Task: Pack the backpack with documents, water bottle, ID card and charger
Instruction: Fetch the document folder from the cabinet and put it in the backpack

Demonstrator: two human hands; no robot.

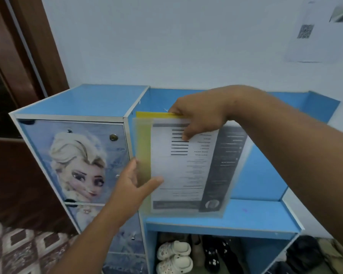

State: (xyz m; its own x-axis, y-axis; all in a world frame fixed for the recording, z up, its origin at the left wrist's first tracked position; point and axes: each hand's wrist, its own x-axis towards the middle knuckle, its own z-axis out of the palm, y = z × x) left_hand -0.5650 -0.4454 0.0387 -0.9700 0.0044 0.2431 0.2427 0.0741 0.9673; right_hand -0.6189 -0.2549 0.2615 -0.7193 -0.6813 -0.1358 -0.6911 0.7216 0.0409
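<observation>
A person lifts a clear document folder above the blue cabinet, w/ printed pages inside & a yellow sheet behind. Right hand pinches the folder's top edge, thumb on the front page; left hand has its grip on the lower left edge, thumb in front. Folder stands upright, long axis vertical, just over the cabinet's lower shelf. Count: 1 folder, 2 hands on it. No backpack, bottle, ID card or charger in view. White clogs sit under the shelf.
</observation>
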